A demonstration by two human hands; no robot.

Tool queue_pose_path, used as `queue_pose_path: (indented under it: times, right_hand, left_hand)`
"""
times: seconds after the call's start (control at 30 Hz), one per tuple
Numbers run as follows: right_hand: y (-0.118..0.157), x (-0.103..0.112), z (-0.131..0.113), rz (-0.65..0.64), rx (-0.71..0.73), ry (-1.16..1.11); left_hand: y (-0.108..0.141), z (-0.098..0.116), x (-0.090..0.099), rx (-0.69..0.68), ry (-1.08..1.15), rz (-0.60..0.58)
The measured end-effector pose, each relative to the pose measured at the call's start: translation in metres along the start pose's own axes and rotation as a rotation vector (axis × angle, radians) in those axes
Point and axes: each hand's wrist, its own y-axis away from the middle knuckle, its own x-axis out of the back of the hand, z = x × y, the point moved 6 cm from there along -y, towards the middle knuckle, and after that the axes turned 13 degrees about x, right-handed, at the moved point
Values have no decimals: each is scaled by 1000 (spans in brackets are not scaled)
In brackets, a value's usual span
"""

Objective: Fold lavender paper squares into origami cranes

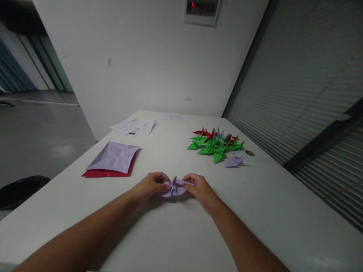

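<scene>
A lilac origami crane (176, 189) is held just above the white table (170, 234), its wings spread to either side. My left hand (151, 186) pinches one wing between thumb and fingers. On the opposite wing, my right hand (200, 189) has a similar pinch. The crane's narrow upright point shows between the two hands, while the wing tips are partly covered by my fingers.
Green paper cranes (210, 146) lie piled with red and lilac ones at the right. A separate lilac crane (235, 161) sits near a round hole (250, 153). Creased lilac paper (113, 156) rests on red paper (107, 173) at left. Printed sheets (133, 125) lie behind.
</scene>
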Motion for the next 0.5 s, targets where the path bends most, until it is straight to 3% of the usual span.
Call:
queue_pose_path:
  times: [0.23,0.5]
  right_hand:
    - [2,8,3,63,-87,14]
    - [3,15,7,106,-168,94]
  left_hand:
    - [-1,2,8,59,-16,50]
    - [-4,4,21,26,-54,118]
